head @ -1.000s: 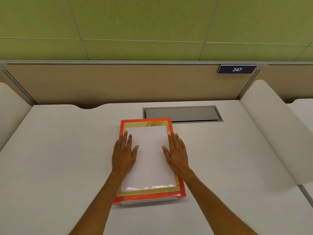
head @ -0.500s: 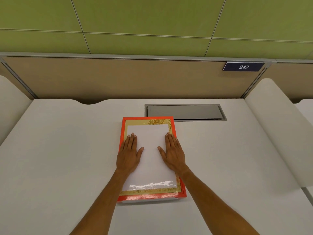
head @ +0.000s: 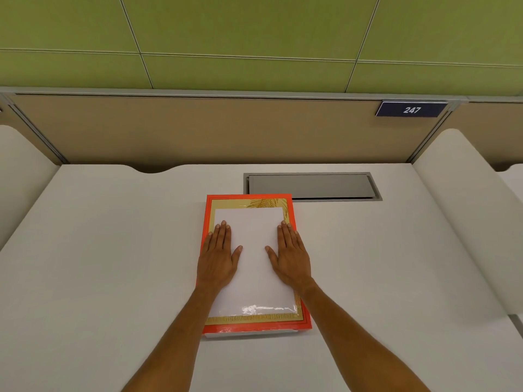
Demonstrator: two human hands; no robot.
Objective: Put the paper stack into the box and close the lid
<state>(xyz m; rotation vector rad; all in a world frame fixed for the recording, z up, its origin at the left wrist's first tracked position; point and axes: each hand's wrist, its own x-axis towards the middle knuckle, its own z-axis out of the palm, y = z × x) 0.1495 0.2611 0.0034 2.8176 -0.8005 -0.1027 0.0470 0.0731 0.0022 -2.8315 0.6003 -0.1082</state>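
Both flat, open hands, left hand (head: 218,257) and right hand (head: 291,257), press the glossy orange box (head: 250,200).

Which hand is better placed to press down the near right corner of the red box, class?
Right, probably. The right hand lies flat along the right side of the red box, with its wrist close to that corner. The left hand lies flat on the opposite side and would have to cross over.

Both forearms are bare right to the frame's edge, no sleeves in sight. The left hand (head: 219,260) and right hand (head: 291,257) wear nothing: no rings, watch or gloves.
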